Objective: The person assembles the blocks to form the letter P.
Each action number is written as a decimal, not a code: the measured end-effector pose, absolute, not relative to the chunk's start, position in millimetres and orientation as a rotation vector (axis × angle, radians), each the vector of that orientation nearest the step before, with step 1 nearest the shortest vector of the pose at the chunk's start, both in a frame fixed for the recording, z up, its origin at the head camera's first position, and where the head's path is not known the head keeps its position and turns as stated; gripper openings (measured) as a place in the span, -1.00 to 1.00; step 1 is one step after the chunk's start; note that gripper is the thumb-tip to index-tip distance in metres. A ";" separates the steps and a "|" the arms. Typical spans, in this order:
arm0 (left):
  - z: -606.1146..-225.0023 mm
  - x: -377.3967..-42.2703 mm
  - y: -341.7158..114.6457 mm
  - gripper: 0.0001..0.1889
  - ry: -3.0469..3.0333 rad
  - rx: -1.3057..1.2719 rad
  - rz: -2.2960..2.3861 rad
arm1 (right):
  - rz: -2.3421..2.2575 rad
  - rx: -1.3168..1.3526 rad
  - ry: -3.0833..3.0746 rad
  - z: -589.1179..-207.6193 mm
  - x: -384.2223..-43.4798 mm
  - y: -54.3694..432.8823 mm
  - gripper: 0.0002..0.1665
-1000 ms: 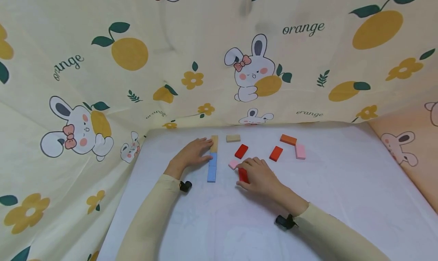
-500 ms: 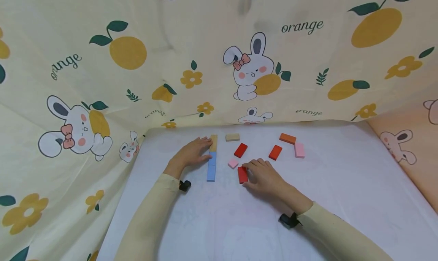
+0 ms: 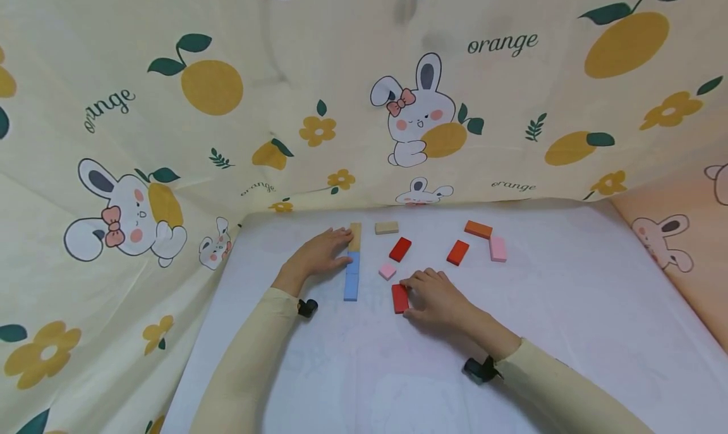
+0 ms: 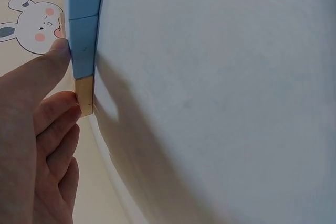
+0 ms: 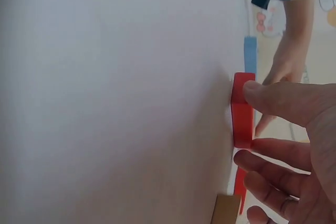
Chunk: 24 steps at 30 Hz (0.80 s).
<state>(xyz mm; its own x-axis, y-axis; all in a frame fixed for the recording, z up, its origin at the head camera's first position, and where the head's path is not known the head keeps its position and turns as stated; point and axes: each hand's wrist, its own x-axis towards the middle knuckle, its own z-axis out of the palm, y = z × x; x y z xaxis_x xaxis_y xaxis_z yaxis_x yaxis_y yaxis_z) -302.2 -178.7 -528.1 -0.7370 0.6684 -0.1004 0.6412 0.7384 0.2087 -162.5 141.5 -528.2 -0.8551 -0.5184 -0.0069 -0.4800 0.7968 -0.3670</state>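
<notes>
Two blue blocks [image 3: 352,276] and a yellowish wooden block [image 3: 355,237] lie end to end in a straight row, also visible as a blue block [image 4: 84,45] in the left wrist view. My left hand [image 3: 320,257] rests beside this row, its thumb touching a blue block and its fingertips at the wooden one. To the right, my right hand [image 3: 440,300] pinches a red block [image 3: 400,299] between thumb and index finger at its ends. That red block [image 5: 242,124] lies on the table in the right wrist view, where the other fingers hang loosely.
A small pink block [image 3: 387,271], another red block [image 3: 400,249] and a pale tan block [image 3: 387,228] lie between the hands. Farther right are an orange-red block [image 3: 457,253], an orange block [image 3: 478,229] and a pink block [image 3: 497,249]. A patterned cloth [image 3: 341,55] hangs behind the white table.
My right hand has drawn the red block slightly toward me, away from the small pink block, which is now fully visible. The left hand and the row stay in place.
</notes>
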 end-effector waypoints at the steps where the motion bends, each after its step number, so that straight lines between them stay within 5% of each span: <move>1: -528.1 -302.2 -178.6 -0.22 2.767 1.047 0.243 | -0.556 -0.816 2.867 -528.6 -161.0 139.8 -0.25; 24: -529.7 -302.0 -178.5 -0.20 2.753 0.942 0.280 | -0.721 -0.925 2.779 -536.8 -143.0 87.1 -0.27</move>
